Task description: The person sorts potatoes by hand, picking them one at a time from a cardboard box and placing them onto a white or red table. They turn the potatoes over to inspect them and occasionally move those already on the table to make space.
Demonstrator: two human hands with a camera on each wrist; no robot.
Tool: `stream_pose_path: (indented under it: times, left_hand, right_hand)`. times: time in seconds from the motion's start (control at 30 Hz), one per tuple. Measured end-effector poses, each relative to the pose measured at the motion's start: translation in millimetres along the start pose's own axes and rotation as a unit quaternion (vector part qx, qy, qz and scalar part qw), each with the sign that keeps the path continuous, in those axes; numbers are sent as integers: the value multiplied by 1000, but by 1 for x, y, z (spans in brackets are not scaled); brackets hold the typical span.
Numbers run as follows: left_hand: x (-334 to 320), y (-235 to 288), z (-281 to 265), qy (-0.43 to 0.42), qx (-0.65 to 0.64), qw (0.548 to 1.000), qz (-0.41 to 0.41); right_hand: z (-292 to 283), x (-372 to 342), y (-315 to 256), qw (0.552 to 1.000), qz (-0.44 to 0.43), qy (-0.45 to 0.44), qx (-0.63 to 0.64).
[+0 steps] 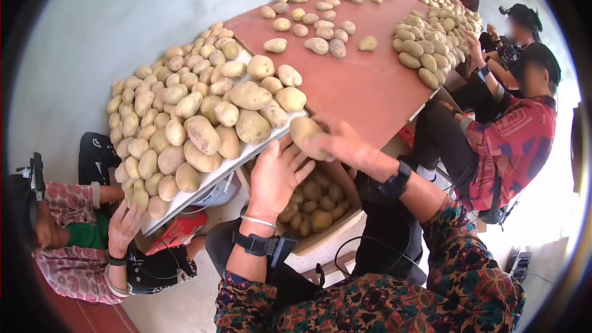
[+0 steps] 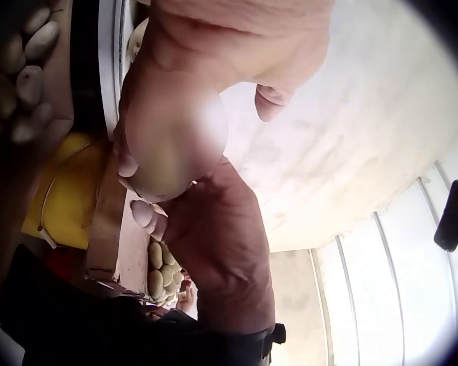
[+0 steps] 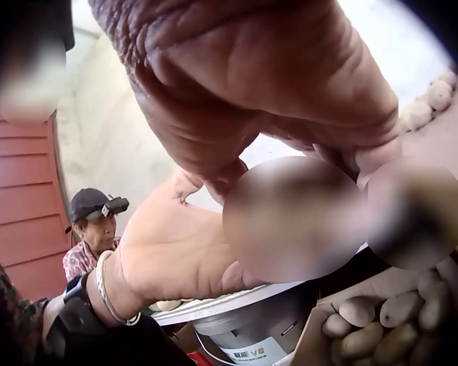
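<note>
My right hand (image 1: 348, 148) grips a pale yellow-brown potato (image 1: 304, 135) at the front edge of the table. Just left of it, my left hand (image 1: 274, 176) is held up with its palm showing and fingers extended, its fingertips close beside the potato. Both hands come together around the potato in the wrist views, where the left hand (image 2: 237, 38) and the right hand (image 3: 267, 84) partly cover it and a blur hides its surface. A dense heap of potatoes (image 1: 203, 134) lies on the white-edged tabletop to the left. Below the hands stands a cardboard box (image 1: 336, 228) of potatoes.
On the reddish board (image 1: 370, 86) lie scattered potatoes (image 1: 320, 45), with another pile (image 1: 425, 49) at its right edge. A person's hand (image 1: 125, 228) touches the heap at left. Several people sit along the right side. A grey bucket (image 3: 252, 328) stands under the table.
</note>
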State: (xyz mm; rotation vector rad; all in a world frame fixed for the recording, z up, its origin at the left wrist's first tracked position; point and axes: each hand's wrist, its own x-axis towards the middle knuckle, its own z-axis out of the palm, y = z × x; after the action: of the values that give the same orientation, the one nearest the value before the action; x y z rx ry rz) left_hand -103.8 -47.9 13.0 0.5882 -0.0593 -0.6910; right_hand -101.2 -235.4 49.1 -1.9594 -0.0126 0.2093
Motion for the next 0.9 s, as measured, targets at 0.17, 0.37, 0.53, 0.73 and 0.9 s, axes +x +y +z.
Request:
stream_pose_path:
  times: [0.17,0.37,0.53,0.73,0.9]
  left_hand:
    - [3,5,-6,108,-9,992,63]
    - [8,10,-21,194,8,979,61]
    - [5,20,-23,216,-4,974,75]
    - [5,24,-28,232,12,969,90]
    - [7,25,-54,177,26,976,128]
  right_hand:
    - [-6,60,-7,986,-75,133,73]
    - [19,137,-31,959,-90,179,-202]
    - [36,161,-10,909,-72,208,-354]
    - [5,127,-27,904,-58,192,-377]
    - [-4,68,-32,981,-107,74,-145]
